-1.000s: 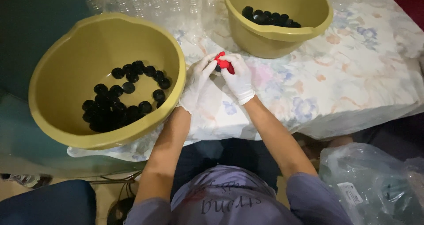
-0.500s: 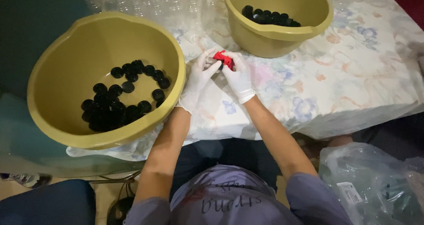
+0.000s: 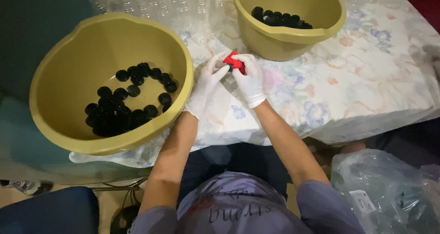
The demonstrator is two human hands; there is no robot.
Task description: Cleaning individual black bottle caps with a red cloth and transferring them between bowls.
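Both my hands wear white gloves and meet over the flowered tablecloth (image 3: 348, 91). My right hand (image 3: 250, 80) grips a small red object (image 3: 232, 60) with a dark part at its lower end. My left hand (image 3: 206, 85) touches the same red object from the left with its fingertips. A large olive basin (image 3: 59, 69) at my left holds several black caps (image 3: 126, 101). A second olive basin (image 3: 293, 36) stands beyond my hands and also holds black caps (image 3: 279, 18).
Several clear plastic bottles (image 3: 174, 4) stand at the back between the basins. A clear plastic bag (image 3: 389, 192) lies at the lower right beside my lap. A dark blue seat (image 3: 46, 211) shows at the lower left.
My hands have stayed together on the red object, turning it slightly. The view has shifted a little.
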